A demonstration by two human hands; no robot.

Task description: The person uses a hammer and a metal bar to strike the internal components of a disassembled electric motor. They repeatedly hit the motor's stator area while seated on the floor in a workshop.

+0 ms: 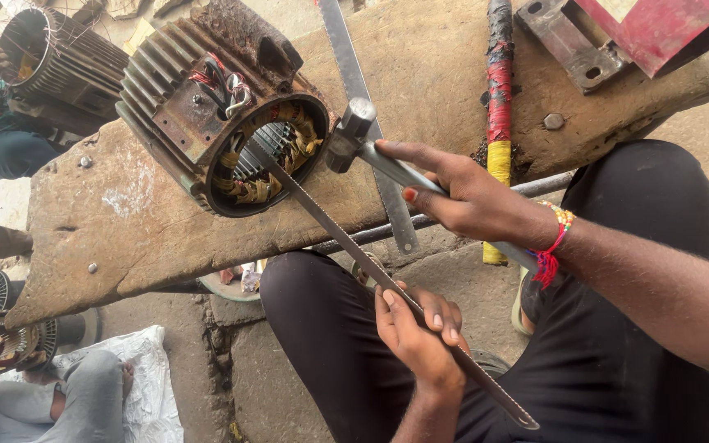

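So the biggest thing here is the worn wooden bench (420,74) running across the far half of the view, with the person's dark-trousered knees tucked up against its near edge. Sitting on it toward the left is the motor stator housing (207,107), finned, rusty, tipped so its open bore faces near and right, copper windings showing inside.

The bit that matters is the long hacksaw blade (354,254). Its long axis runs diagonally, far-left tip poked into the bore against the windings, near-right end trailing off past the lap. The left hand (420,336) is clenched around the blade about midway, well near of the housing, so the stator lies up and to the left of it along the blade line.

The right hand (469,197) is the closer one to the housing. It's wrapped around the handle of a small hammer (350,135), whose head sits just beside the bore's right rim, right above the blade.

A second flat blade (363,90) lies loose on the bench behind the hammer.
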